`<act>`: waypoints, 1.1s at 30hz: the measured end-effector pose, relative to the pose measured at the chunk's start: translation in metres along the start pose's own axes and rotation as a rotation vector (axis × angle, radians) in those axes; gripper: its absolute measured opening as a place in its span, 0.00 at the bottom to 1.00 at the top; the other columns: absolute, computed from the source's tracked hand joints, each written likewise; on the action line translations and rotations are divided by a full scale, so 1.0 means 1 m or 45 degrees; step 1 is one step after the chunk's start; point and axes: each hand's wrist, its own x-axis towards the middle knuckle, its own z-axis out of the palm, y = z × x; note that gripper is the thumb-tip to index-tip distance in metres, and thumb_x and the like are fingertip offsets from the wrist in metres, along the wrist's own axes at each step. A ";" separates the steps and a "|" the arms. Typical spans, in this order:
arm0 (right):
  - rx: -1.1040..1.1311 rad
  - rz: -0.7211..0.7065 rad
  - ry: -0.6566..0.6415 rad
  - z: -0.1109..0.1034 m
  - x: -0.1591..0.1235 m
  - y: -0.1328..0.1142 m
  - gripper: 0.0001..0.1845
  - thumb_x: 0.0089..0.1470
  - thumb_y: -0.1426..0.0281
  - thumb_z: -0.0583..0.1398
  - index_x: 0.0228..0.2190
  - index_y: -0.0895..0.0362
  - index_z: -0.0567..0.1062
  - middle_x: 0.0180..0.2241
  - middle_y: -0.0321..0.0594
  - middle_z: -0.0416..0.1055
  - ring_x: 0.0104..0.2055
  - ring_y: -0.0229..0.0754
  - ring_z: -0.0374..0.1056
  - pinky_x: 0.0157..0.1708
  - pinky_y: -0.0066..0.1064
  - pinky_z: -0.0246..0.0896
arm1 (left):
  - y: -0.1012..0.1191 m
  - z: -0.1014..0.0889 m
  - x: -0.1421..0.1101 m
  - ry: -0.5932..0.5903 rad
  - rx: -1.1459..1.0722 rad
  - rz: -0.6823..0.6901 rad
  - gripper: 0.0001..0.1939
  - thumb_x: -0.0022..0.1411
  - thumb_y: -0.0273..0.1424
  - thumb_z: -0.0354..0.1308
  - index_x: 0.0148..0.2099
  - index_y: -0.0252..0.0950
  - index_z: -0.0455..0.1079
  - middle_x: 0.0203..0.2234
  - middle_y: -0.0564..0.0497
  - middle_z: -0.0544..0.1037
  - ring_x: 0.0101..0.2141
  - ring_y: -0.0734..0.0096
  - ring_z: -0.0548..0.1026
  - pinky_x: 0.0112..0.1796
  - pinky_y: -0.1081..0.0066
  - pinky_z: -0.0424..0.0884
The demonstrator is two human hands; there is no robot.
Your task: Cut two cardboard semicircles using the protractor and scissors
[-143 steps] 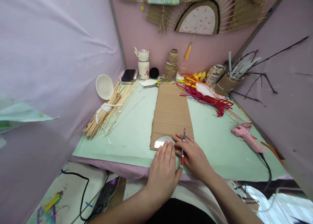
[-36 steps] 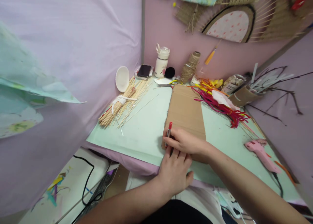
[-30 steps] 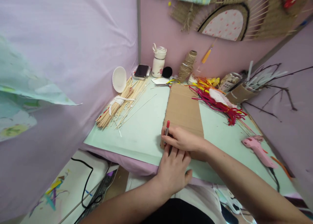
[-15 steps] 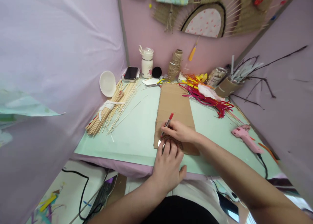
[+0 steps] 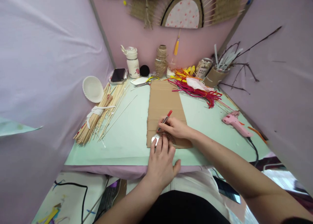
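A brown cardboard sheet (image 5: pixel 163 100) lies lengthwise on the pale green tabletop. Near its front edge is a clear, half-round protractor (image 5: pixel 156 138), partly covered by my fingers. My left hand (image 5: pixel 161 162) lies over it with fingers spread, the fingertips pressing it against the cardboard. Pinched in my right hand (image 5: pixel 174 127) is a red-ended pen (image 5: pixel 167 116), tilted, its tip down by the protractor's curved edge at the left. Whether the tip touches the cardboard I cannot tell.
Bundled wooden sticks (image 5: pixel 94 122) and a white dish (image 5: pixel 93 89) are on the left. Scissors (image 5: pixel 141 84), a phone (image 5: pixel 119 75), a bottle (image 5: pixel 132 64) and twine (image 5: pixel 161 60) stand behind. To the right are pink-red cords (image 5: pixel 198 93) and a pink glue gun (image 5: pixel 237 123).
The camera has turned right, so everything sits further left in view. More of the protractor shows between my hands. Both hands keep nearly the same place on the cardboard.
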 end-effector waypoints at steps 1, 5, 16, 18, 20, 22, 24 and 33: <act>-0.002 0.000 0.019 -0.001 -0.001 0.002 0.14 0.62 0.64 0.52 0.29 0.58 0.70 0.32 0.37 0.70 0.33 0.39 0.70 0.35 0.29 0.64 | 0.000 0.000 0.000 -0.002 -0.002 -0.004 0.30 0.60 0.47 0.52 0.56 0.30 0.66 0.57 0.34 0.67 0.56 0.49 0.65 0.58 0.51 0.57; -0.019 -0.005 0.106 -0.005 -0.009 0.012 0.15 0.62 0.63 0.52 0.26 0.57 0.69 0.33 0.38 0.70 0.32 0.38 0.69 0.35 0.29 0.61 | 0.000 -0.002 0.001 -0.024 -0.012 -0.011 0.28 0.60 0.46 0.52 0.55 0.31 0.67 0.57 0.35 0.68 0.56 0.48 0.65 0.57 0.51 0.58; -0.045 -0.036 0.285 -0.002 -0.034 0.018 0.10 0.62 0.66 0.53 0.32 0.57 0.71 0.29 0.37 0.73 0.31 0.38 0.68 0.33 0.29 0.61 | 0.001 -0.005 0.003 -0.048 0.001 0.014 0.27 0.60 0.43 0.53 0.55 0.29 0.68 0.58 0.32 0.67 0.56 0.45 0.64 0.55 0.49 0.60; -0.048 -0.044 0.305 0.000 -0.037 0.019 0.10 0.62 0.66 0.53 0.32 0.57 0.71 0.27 0.36 0.73 0.29 0.38 0.68 0.32 0.28 0.61 | 0.001 -0.006 0.003 -0.053 0.008 0.019 0.27 0.60 0.43 0.53 0.55 0.29 0.67 0.58 0.31 0.66 0.56 0.45 0.64 0.54 0.48 0.60; -0.053 -0.052 0.322 0.001 -0.038 0.020 0.10 0.62 0.67 0.54 0.32 0.57 0.71 0.26 0.35 0.72 0.29 0.38 0.67 0.31 0.28 0.60 | 0.000 -0.006 0.004 -0.057 0.011 0.028 0.28 0.60 0.43 0.53 0.56 0.28 0.67 0.58 0.30 0.66 0.56 0.44 0.64 0.54 0.48 0.61; -0.061 -0.062 0.342 0.002 -0.040 0.021 0.09 0.61 0.67 0.54 0.32 0.57 0.72 0.27 0.36 0.72 0.30 0.38 0.67 0.32 0.28 0.61 | 0.000 -0.006 0.004 -0.055 0.014 0.035 0.28 0.60 0.43 0.53 0.56 0.27 0.67 0.58 0.30 0.66 0.56 0.44 0.64 0.54 0.47 0.61; -0.069 -0.070 0.362 0.001 -0.042 0.021 0.09 0.61 0.67 0.54 0.32 0.57 0.72 0.28 0.36 0.72 0.31 0.38 0.68 0.33 0.29 0.61 | 0.000 -0.006 0.005 -0.050 0.014 0.042 0.28 0.60 0.43 0.53 0.56 0.27 0.67 0.58 0.30 0.66 0.56 0.44 0.64 0.54 0.47 0.60; -0.112 -0.067 0.440 0.000 -0.056 0.021 0.08 0.60 0.68 0.55 0.33 0.57 0.73 0.30 0.38 0.75 0.33 0.40 0.69 0.34 0.30 0.62 | 0.001 -0.007 0.006 -0.041 0.030 0.057 0.28 0.59 0.42 0.54 0.55 0.26 0.68 0.57 0.29 0.67 0.56 0.45 0.65 0.55 0.48 0.61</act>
